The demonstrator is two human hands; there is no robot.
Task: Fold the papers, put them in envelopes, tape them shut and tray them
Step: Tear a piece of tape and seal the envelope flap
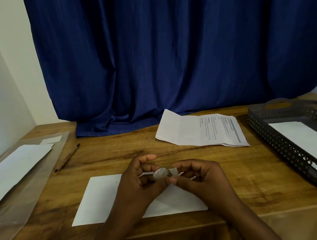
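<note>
Fingers (151, 166) of both hands curled, pinching tape roll (161, 173) above envelope (101, 197) on table (116, 150).

Both bare forearms reach forward and converge, so the two hands meet in front of the body. The left hand (137, 181) lies palm turned inward, its fingers curled, the forefinger arched highest and the thumb stretched toward the other hand. The right hand (200, 174) faces it, knuckles up, fingers bent inward, its thumb tip touching the left thumb tip. Between them both hands hold a small roll of tape (161, 173), gripped by the curled left fingers and pinched on its right side by the right fingertips.
</note>
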